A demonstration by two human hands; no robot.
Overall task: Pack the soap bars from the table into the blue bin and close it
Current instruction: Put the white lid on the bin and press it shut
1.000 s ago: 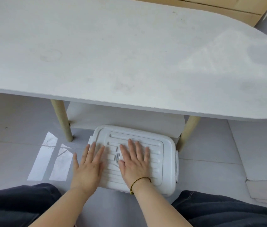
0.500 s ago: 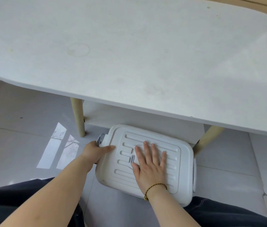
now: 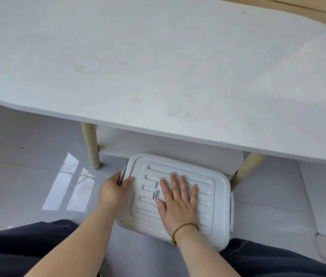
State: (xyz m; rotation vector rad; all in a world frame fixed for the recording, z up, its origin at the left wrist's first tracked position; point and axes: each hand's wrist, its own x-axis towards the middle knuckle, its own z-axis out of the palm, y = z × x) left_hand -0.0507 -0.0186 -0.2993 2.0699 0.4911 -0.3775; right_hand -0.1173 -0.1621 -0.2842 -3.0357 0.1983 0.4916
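I see my right hand [image 3: 178,200] spread flat on the white lid [image 3: 214,194]; left hand [image 3: 114,190], fingers curled, clamps the side latch [image 3: 122,173]. The bin's blue body is hidden beneath, on the floor [image 3: 28,156], its far edge tucked under the table [image 3: 158,66].
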